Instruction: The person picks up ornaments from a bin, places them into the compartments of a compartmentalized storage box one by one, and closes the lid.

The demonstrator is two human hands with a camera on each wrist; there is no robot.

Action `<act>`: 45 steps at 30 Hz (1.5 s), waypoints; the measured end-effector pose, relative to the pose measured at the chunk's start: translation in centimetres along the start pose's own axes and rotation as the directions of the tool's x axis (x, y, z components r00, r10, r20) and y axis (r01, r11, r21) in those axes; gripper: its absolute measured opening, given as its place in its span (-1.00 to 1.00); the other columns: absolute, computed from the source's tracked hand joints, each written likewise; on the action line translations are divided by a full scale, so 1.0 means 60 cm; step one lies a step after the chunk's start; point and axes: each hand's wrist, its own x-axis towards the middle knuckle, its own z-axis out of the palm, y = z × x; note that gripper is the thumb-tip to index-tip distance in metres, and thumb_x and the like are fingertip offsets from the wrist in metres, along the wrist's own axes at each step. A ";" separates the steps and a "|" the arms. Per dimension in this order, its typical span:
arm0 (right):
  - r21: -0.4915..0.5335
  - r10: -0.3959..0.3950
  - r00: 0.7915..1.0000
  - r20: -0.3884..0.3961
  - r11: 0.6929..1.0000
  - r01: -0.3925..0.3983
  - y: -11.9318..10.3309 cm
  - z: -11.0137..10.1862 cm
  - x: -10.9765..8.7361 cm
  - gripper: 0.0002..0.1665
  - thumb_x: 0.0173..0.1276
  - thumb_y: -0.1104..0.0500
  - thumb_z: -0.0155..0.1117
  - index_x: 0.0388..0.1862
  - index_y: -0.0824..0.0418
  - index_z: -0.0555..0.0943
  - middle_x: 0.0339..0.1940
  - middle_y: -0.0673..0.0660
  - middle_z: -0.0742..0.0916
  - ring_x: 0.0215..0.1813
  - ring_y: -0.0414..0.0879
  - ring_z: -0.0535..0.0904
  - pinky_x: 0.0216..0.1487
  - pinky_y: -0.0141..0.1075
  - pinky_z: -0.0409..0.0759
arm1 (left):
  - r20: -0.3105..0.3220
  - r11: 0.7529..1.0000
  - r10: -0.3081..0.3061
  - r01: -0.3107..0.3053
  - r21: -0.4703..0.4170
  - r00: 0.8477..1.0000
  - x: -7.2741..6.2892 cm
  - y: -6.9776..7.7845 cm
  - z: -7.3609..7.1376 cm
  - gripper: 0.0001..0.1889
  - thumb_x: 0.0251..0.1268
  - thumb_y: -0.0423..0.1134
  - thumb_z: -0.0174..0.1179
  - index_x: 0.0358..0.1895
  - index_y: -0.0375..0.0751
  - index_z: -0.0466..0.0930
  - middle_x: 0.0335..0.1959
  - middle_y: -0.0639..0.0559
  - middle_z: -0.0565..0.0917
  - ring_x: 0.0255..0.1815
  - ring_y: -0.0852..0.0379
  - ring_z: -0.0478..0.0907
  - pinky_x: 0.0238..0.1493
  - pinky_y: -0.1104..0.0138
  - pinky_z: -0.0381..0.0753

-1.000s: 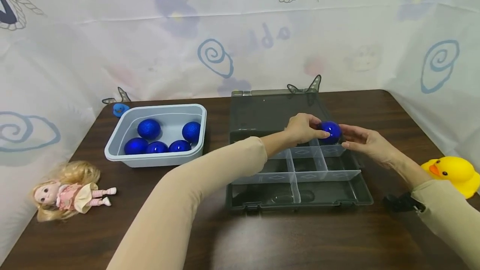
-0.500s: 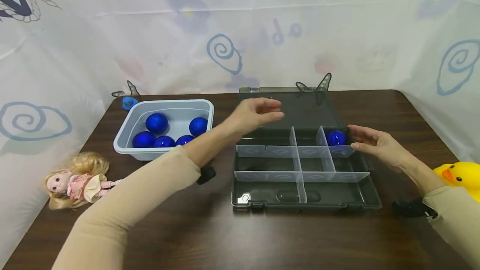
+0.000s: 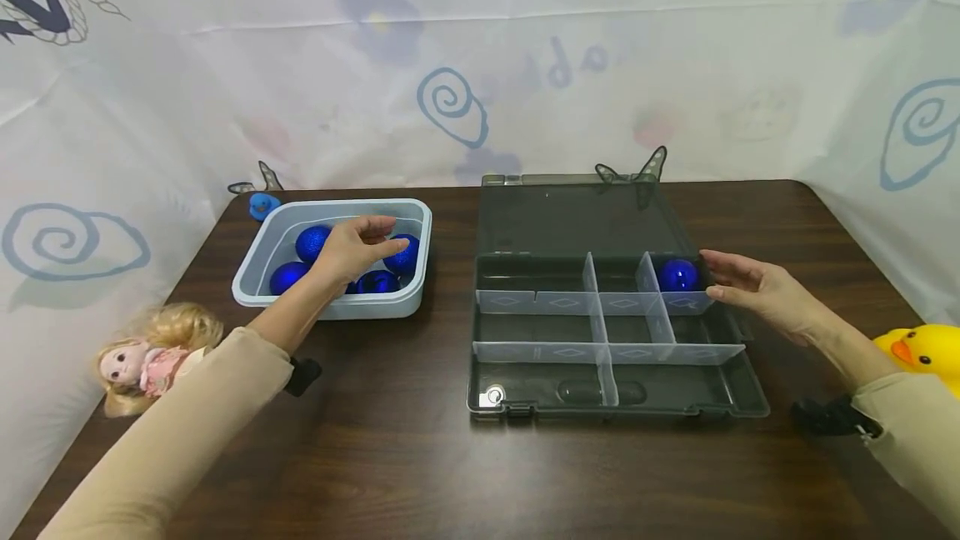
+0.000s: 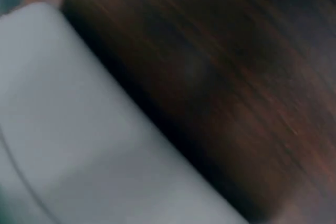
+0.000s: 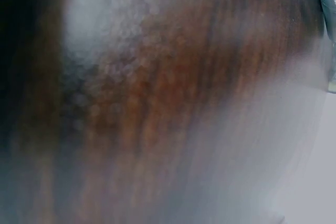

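Note:
Over the light-blue tub (image 3: 251,294) on the left, my left hand (image 3: 352,252) reaches with thumb and fingers spread and nothing between them. Several blue balls lie in that tub, among them a glittery ball (image 3: 402,255) by the fingertips and a shiny ball (image 3: 377,282) below the hand. Another shiny blue ball (image 3: 678,275) rests in the back right compartment of the grey see-through divided box (image 3: 540,327). Beside this compartment, my right hand (image 3: 761,290) holds its fingers loosely bent at the box's right edge. In the blurred left wrist view the tub's wall (image 4: 94,124) fills one side.
The box's lid (image 3: 577,215) lies folded back behind it. A doll (image 3: 150,365) lies at the left, partly behind the left sleeve. A small blue duck (image 3: 263,206) sits behind the tub, and a large yellow duck (image 3: 926,357) stands at the right edge.
My left hand has let go of the shiny ball, now down in the back right compartment, and has swung left to the tub. My right hand stays by the box.

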 end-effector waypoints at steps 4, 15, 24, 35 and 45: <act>0.006 -0.005 1.000 -0.002 1.000 0.005 0.001 0.001 -0.001 -0.32 0.40 0.32 0.10 0.42 0.43 0.12 0.25 -0.27 0.40 0.09 -0.63 0.38 -0.01 -0.66 0.45 | 0.069 0.996 -0.031 0.025 0.085 0.997 0.013 -0.010 0.002 -0.38 0.26 -0.16 0.24 0.32 -0.33 0.28 0.30 -0.27 0.38 0.27 -0.18 0.34 0.31 0.07 0.32; -0.020 0.016 1.000 -0.004 1.000 -0.016 -0.004 -0.002 -0.001 -0.32 0.40 0.29 0.11 0.41 0.43 0.13 0.33 -0.07 0.40 0.08 -0.63 0.38 -0.01 -0.66 0.44 | 0.067 0.975 -0.067 0.051 0.214 0.996 0.022 -0.006 -0.001 -0.39 0.24 -0.15 0.25 0.30 -0.29 0.30 0.29 -0.31 0.36 0.30 -0.25 0.30 0.32 -0.04 0.25; -0.012 0.007 1.000 -0.008 1.000 -0.007 -0.001 -0.003 -0.001 -0.32 0.39 0.30 0.12 0.41 0.44 0.13 0.29 -0.15 0.41 0.08 -0.63 0.39 -0.02 -0.66 0.45 | 0.003 0.994 0.023 -0.023 0.110 1.000 0.005 0.054 -0.020 -0.37 0.27 -0.12 0.22 0.34 -0.28 0.26 0.28 -0.26 0.36 0.32 -0.18 0.29 0.28 0.04 0.36; -0.005 0.014 1.000 -0.013 1.000 -0.014 0.000 -0.002 -0.001 -0.32 0.40 0.28 0.12 0.40 0.44 0.14 0.27 -0.18 0.43 0.07 -0.62 0.40 -0.01 -0.66 0.45 | 0.064 0.980 0.127 -0.115 -0.164 0.990 0.009 0.143 0.054 -0.39 0.27 -0.18 0.22 0.36 -0.20 0.26 0.25 -0.19 0.42 0.25 -0.06 0.38 0.24 0.12 0.42; -0.021 0.007 1.000 -0.022 1.000 -0.007 -0.003 0.000 -0.002 -0.33 0.39 0.27 0.14 0.40 0.43 0.16 0.27 -0.15 0.43 0.07 -0.61 0.39 -0.01 -0.66 0.44 | 0.249 0.948 0.119 -0.036 -0.317 0.961 0.020 0.191 0.215 -0.46 0.28 -0.22 0.22 0.30 -0.21 0.32 0.22 -0.21 0.40 0.22 -0.10 0.43 0.18 0.16 0.49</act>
